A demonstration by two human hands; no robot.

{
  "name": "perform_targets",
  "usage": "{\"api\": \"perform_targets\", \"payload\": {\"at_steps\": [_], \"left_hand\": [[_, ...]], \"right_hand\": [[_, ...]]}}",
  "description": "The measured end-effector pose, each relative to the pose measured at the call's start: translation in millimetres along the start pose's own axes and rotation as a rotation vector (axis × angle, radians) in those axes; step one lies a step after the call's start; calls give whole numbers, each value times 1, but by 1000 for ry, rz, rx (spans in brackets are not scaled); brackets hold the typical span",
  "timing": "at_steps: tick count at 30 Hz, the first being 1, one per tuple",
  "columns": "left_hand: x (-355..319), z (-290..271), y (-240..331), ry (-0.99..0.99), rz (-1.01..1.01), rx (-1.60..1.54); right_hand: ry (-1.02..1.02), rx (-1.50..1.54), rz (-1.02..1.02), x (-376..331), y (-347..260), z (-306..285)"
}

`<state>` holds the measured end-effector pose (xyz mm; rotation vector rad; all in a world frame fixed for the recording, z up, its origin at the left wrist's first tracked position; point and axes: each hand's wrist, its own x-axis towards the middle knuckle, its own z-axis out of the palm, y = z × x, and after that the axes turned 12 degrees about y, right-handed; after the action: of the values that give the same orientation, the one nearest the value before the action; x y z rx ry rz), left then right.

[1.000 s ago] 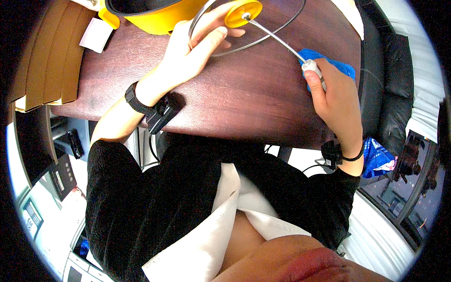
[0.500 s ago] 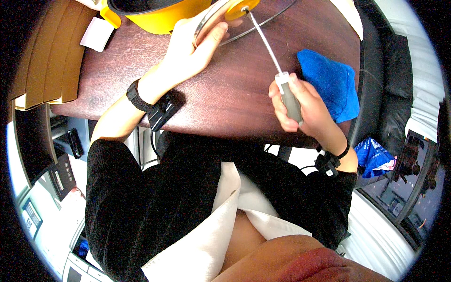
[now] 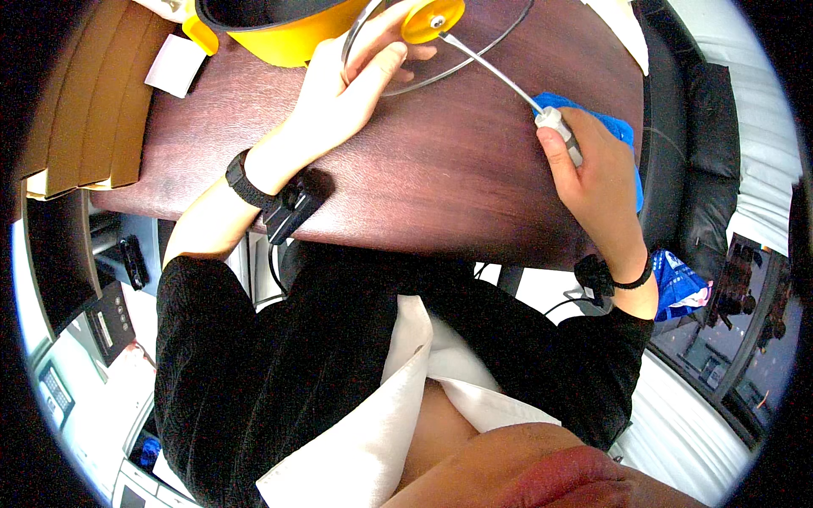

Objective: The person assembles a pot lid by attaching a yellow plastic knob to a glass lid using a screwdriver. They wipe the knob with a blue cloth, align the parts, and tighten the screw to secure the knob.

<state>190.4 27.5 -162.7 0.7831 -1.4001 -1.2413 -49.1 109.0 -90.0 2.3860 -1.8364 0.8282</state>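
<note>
My left hand (image 3: 345, 97) grips a clear glass pot lid (image 3: 474, 58) with a thin metal rim, tilted over the table. On the lid is a round yellow knob (image 3: 415, 25) with a screw in its middle. My right hand (image 3: 600, 173) is wrapped round the pale grey handle of a screwdriver (image 3: 495, 69). Its metal shaft slants up and left, and the tip lies by the knob's lower right edge, just off the screw; whether it touches is unclear. A blue cloth (image 3: 625, 129) lies partly hidden behind my right hand.
A yellow pot (image 3: 284, 41) with a dark inside stands at the far edge, beyond my left hand. Left of it lie a white paper (image 3: 176, 65) and brown cardboard (image 3: 97, 93). Black padded seating (image 3: 713, 123) runs along the right side of the dark wooden table (image 3: 423, 186).
My right hand has moved right and away from me, turning over the handle. The screwdriver leans flatter, and its tip has come off the screw's middle. The lid's knob has turned more into view.
</note>
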Motion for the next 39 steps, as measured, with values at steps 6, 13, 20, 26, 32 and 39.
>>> {"api": "perform_targets", "payload": {"at_steps": [6,13,20,26,32,39], "left_hand": [[-3,2,2,-15,12,19],[-2,2,2,-13,4,20],[-1,-2,-1,-67,40,56],[0,-4,-1,-98,69,101],[0,-4,-3,-106,68,116],[2,-14,-5,-92,175,384]], "right_hand": [[16,0,-3,2,-1,0],[-15,59,32,-2,-1,4],[18,71,35,-5,0,6],[15,74,35,-7,0,6],[6,51,59,-8,0,6],[-167,345,190,-11,9,21]]}}
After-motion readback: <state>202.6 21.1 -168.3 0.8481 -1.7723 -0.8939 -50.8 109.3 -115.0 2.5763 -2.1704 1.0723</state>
